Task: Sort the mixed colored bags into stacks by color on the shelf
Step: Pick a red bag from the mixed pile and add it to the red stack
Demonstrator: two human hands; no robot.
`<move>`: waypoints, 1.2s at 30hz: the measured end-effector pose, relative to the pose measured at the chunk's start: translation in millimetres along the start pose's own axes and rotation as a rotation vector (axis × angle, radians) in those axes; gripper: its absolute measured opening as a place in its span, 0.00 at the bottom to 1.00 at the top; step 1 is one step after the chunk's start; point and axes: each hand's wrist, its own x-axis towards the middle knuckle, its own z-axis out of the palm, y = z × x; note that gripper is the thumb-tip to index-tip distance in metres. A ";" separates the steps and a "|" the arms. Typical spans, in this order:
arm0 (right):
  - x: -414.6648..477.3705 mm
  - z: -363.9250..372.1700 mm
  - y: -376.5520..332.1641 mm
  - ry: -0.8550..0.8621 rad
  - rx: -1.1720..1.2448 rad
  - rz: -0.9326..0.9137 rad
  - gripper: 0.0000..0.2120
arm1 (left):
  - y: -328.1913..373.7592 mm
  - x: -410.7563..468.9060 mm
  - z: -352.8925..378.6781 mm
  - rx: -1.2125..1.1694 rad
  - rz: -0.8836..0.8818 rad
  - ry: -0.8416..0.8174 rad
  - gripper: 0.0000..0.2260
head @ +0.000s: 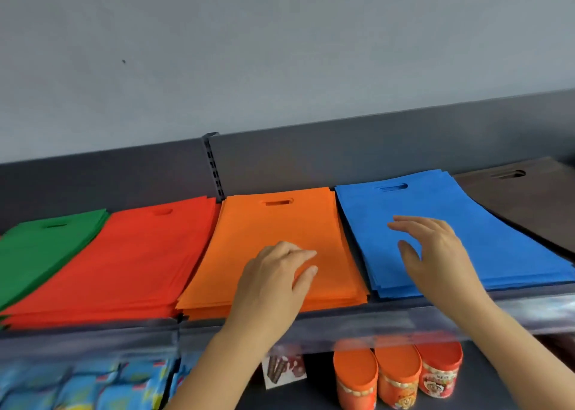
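I log five piles side by side on the grey metal shelf (pixel 342 319), left to right: green stack of flat non-woven fabric bags (pixel 40 247), red stack (pixel 124 254), orange stack (pixel 264 223), blue stack (pixel 497 238), dark brown stack (pixel 529 198). Left hand (pixel 273 285) is over the orange stack, with fingers loosely bent and gripping nothing. I cannot tell if it makes contact. Right hand (pixel 435 254) is over the blue stack, with fingers extended and slightly spread, nothing held.

The green stack (pixel 46 247) runs off the left edge and the brown stack (pixel 529 204) off the right, so their full width is anyone's guess. The front strip (pixel 373 325) of the shelf is a smear, the blue packets (pixel 77 388) at lower left are mush, and the labels on the orange canisters (pixel 398 375) can't be read.
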 end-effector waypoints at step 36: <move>-54.8 380.2 -625.5 -0.488 0.365 -0.636 0.20 | -530.1 -293.9 -333.6 0.368 -0.608 0.118 0.17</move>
